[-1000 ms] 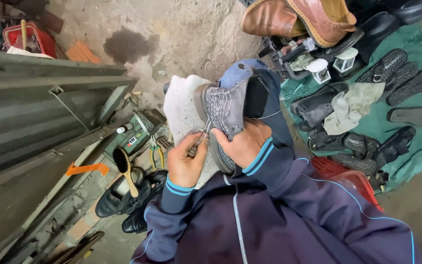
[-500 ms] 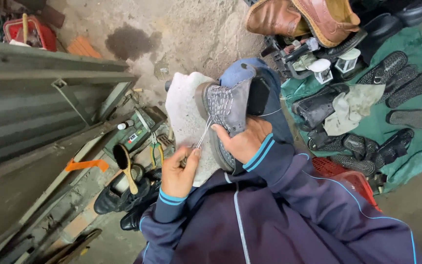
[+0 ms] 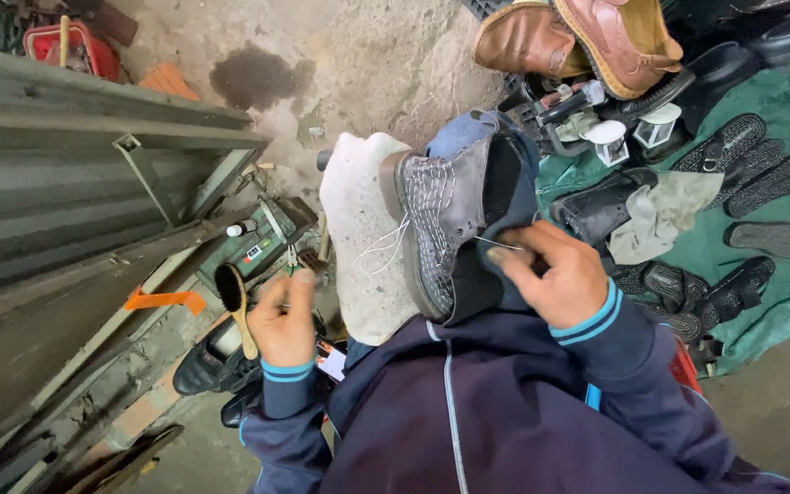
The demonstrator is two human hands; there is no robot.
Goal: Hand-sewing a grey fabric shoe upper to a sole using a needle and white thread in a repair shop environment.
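A worn grey shoe [image 3: 445,215] is propped sole-outward at the centre of the view, over a pale cloth [image 3: 358,238] on the lap. The right hand [image 3: 550,274] is set at the shoe's four o'clock, touching its dark upper; its grip is pinched on a thin needle [image 3: 497,243] that points toward nine o'clock, into the edge of the sole. The left hand [image 3: 283,318] is held apart from the shoe, at its eight o'clock, and is clenched on a pale thread [image 3: 384,249] (seen only as fine loops) which runs up to the stitched sole. A wooden-handled brush [image 3: 235,306] lies just beside the left hand, at its nine o'clock. Brown boots [image 3: 578,37] are seen at the shoe's one o'clock, black sandals [image 3: 761,174] on a green sheet [image 3: 779,302] at three o'clock.
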